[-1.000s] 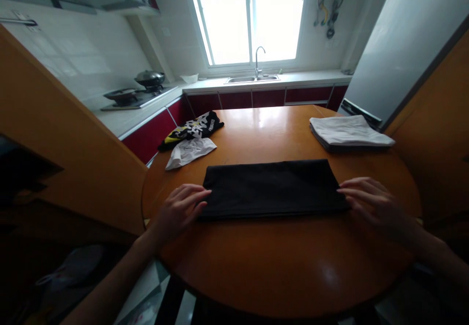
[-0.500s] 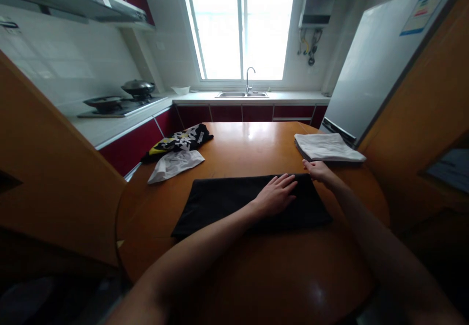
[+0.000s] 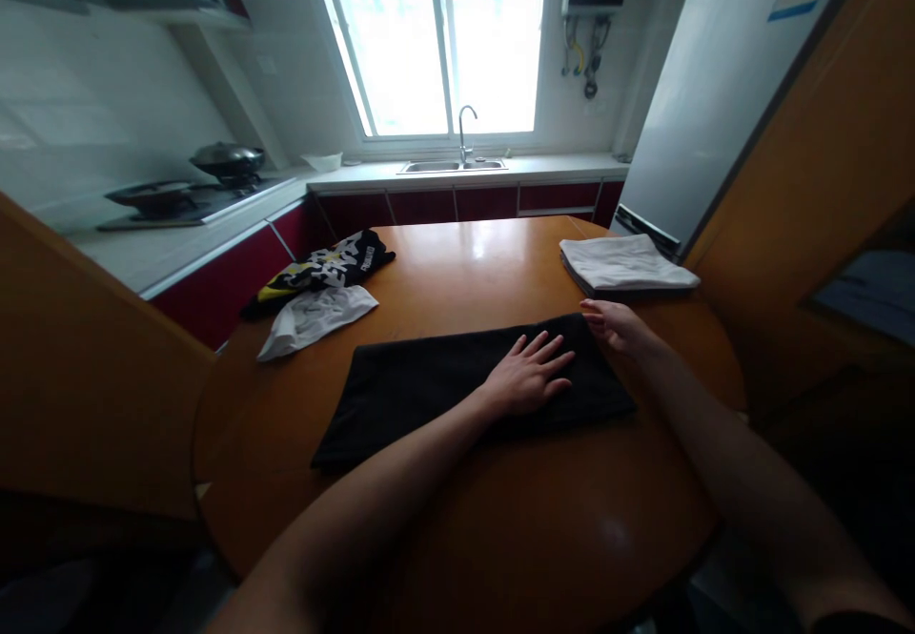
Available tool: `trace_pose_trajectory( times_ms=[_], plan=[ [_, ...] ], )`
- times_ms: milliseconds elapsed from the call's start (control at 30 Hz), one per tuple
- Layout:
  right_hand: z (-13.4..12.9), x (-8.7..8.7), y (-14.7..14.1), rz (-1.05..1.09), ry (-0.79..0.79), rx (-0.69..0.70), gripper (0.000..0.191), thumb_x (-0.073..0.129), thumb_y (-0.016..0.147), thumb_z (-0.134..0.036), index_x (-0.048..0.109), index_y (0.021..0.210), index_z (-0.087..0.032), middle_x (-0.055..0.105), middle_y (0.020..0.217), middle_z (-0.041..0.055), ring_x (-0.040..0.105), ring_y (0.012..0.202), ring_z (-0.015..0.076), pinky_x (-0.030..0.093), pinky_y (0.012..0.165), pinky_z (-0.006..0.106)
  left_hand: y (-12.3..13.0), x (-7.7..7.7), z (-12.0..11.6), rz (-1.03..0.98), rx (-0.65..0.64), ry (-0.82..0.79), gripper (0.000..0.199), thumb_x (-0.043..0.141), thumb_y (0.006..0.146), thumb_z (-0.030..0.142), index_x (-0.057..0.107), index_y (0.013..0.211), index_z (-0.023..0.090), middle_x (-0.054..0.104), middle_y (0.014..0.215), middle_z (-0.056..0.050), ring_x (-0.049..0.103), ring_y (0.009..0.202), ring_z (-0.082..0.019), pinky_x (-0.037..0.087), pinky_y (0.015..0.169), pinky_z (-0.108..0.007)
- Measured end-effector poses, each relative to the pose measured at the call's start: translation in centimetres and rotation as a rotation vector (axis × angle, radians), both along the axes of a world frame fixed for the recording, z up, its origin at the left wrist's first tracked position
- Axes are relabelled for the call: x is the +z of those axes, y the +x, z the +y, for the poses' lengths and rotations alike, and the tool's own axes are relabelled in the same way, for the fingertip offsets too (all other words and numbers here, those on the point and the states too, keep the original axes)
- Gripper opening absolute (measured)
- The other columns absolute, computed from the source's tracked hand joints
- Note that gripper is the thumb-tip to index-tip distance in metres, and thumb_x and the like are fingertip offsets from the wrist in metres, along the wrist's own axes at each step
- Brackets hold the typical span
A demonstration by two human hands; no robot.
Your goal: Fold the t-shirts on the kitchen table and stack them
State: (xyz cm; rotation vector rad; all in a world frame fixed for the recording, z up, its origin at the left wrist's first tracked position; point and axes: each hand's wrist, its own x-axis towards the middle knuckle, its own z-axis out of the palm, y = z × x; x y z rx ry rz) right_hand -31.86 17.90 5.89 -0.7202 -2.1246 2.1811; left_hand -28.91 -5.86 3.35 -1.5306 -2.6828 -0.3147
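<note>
1. cloth [image 3: 421,377], black and folded into a long flat piece, lies across the middle of our rounded wooden table [image 3: 500,520], a little askew, its left end nearer to us than its right.
2. our left hand [image 3: 529,372] rests palm down on the right part of it, fingers straight and spread wide, thumb out toward the right end.
3. our right hand [image 3: 616,326] is at the far right corner of the cloth, fingers bent and close together; we cannot tell whether they pinch it.
4. just beyond that hand, at the table's right, we have a folded stack [image 3: 629,262], white on top and dark beneath.
5. on the left, near the table's edge, we see a crumpled black garment [image 3: 325,267] with yellow and white print, and bunched white fabric [image 3: 315,319] just in front of it.
6. past the table we face a sink [image 3: 454,166] with a faucet [image 3: 463,133] below the window [image 3: 493,52]; to the left a lidded wok [image 3: 227,159] and a shallow pan [image 3: 152,194] stand on the cooktop [image 3: 214,208], and to the right we have a refrigerator [image 3: 707,91].
</note>
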Motion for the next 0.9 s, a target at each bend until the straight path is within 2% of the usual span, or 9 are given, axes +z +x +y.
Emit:
trace_pose_trajectory(
  times_ms=[67, 167, 233, 400, 467, 567, 700, 800, 900],
  plan=[
    [-0.2, -0.5, -0.1, 0.027, 0.039, 0.01, 0.006, 0.064, 0.09, -0.017, 0.064, 0.096, -0.017, 0.067, 0.07, 0.0009, 0.062, 0.056, 0.0097, 0.049, 0.054, 0.019, -0.1, -0.2, 0.1, 0.001, 0.005, -0.005, 0.059, 0.028, 0.104, 0.06, 0.037, 0.155, 0.032, 0.024, 0.166, -0.002, 0.014, 0.155, -0.027, 0.014, 0.124, -0.054],
    [-0.2, -1.4, -0.4, 0.062, 0.135, 0.004, 0.019, 0.073, 0.079, -0.011, 0.066, 0.096, -0.017, 0.069, 0.074, 0.0016, 0.062, 0.058, 0.0117, 0.05, 0.056, 0.022, -0.2, -0.4, 0.1, -0.005, 0.006, -0.01, 0.059, 0.026, 0.104, 0.061, 0.036, 0.155, 0.034, 0.024, 0.166, -0.001, 0.014, 0.155, -0.026, 0.013, 0.124, -0.053],
    [-0.1, -1.9, -0.5, 0.087, 0.274, -0.013, 0.021, 0.074, 0.076, -0.009, 0.067, 0.094, -0.017, 0.068, 0.076, 0.0027, 0.063, 0.064, 0.0146, 0.051, 0.062, 0.025, -0.3, -0.4, 0.1, -0.013, 0.003, -0.013, 0.059, 0.026, 0.104, 0.061, 0.036, 0.155, 0.034, 0.024, 0.166, -0.001, 0.015, 0.154, -0.027, 0.014, 0.124, -0.054],
    [-1.5, -1.7, 0.2, 0.199, 1.098, 0.002, 0.026, 0.066, 0.084, -0.023, 0.071, 0.108, -0.015, 0.071, 0.1, 0.015, 0.066, 0.099, 0.0298, 0.052, 0.09, 0.041, -0.1, -0.3, 0.1, -0.009, 0.006, -0.002, 0.06, 0.026, 0.104, 0.061, 0.037, 0.155, 0.033, 0.027, 0.165, -0.002, 0.019, 0.154, -0.027, 0.015, 0.123, -0.054],
    [-3.0, -1.3, 1.0, 0.332, 1.269, 0.018, 0.032, 0.052, 0.092, -0.024, 0.069, 0.117, -0.014, 0.068, 0.117, 0.0184, 0.061, 0.115, 0.0317, 0.047, 0.101, 0.043, -0.1, -0.2, 0.1, -0.005, 0.008, 0.0, 0.059, 0.027, 0.104, 0.061, 0.037, 0.155, 0.033, 0.028, 0.165, -0.002, 0.02, 0.153, -0.027, 0.016, 0.123, -0.054],
    [-5.3, -1.2, 1.5, 0.465, 1.322, 0.208, 0.043, 0.038, 0.097, -0.024, 0.063, 0.131, -0.013, 0.058, 0.141, 0.0169, 0.046, 0.137, 0.0285, 0.035, 0.116, 0.043, 0.0, -0.1, 0.1, 0.016, -0.003, 0.005, 0.055, 0.03, 0.104, 0.058, 0.043, 0.151, 0.032, 0.032, 0.164, -0.001, 0.02, 0.153, -0.027, 0.018, 0.123, -0.054],
    [-5.3, -2.4, 0.6, 0.251, 1.264, 0.508, 0.055, 0.028, 0.103, -0.036, 0.045, 0.15, -0.014, 0.033, 0.162, 0.0128, 0.02, 0.153, 0.0266, 0.015, 0.123, 0.054, 0.0, -0.1, 0.1, 0.044, -0.011, 0.017, 0.054, 0.034, 0.104, 0.057, 0.048, 0.148, 0.03, 0.033, 0.163, -0.003, 0.018, 0.154, -0.027, 0.017, 0.124, -0.052],
    [-3.4, -3.4, -0.3, 0.102, 1.212, 0.594, 0.061, 0.019, 0.104, -0.044, 0.035, 0.156, -0.016, 0.023, 0.166, 0.0101, 0.012, 0.155, 0.0244, 0.009, 0.123, 0.057, -0.1, -0.2, 0.1, 0.021, -0.002, 0.015, 0.056, 0.032, 0.103, 0.059, 0.042, 0.152, 0.032, 0.028, 0.165, -0.002, 0.02, 0.153, -0.027, 0.017, 0.124, -0.052],
    [-2.2, -3.8, -0.6, 0.078, 1.235, 0.601, 0.062, 0.017, 0.104, -0.047, 0.028, 0.159, -0.021, 0.015, 0.168, 0.0065, 0.006, 0.155, 0.0231, 0.006, 0.122, 0.058, -0.1, -0.2, 0.1, -0.004, -0.001, 0.013, 0.057, 0.031, 0.103, 0.059, 0.042, 0.152, 0.031, 0.028, 0.165, -0.003, 0.02, 0.153, -0.027, 0.015, 0.124, -0.053]
  ],
)
